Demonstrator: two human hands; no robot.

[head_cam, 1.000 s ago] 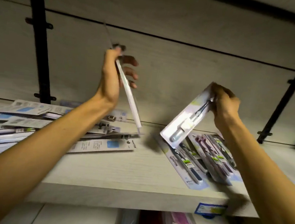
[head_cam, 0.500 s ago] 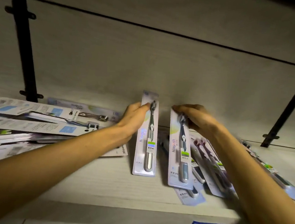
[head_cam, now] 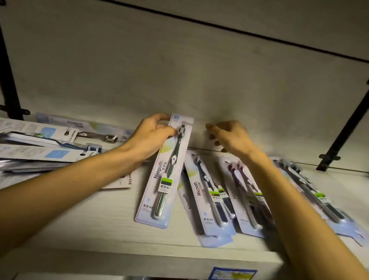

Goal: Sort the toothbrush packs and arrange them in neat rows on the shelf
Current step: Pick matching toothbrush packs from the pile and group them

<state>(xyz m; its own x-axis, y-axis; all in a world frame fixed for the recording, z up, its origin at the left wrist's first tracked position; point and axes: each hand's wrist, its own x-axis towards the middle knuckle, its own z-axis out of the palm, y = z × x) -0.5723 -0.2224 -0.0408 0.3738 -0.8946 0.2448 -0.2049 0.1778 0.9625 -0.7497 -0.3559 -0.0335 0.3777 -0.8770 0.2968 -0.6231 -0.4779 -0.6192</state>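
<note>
Two hands work on the shelf (head_cam: 104,229): left hand (head_cam: 151,137) grips the green pack (head_cam: 165,171); right hand (head_cam: 230,137), right of that pack, hovers loosely curled, empty.

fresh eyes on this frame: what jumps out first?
Two bare arms reach in from the bottom corners to the back of a pale shelf. The left hand grips the top of a green toothbrush pack lying mid-shelf; the right hand hovers beside it at the back wall. A messy heap of packs sprawls left, and overlapping packs fan out right.
</note>
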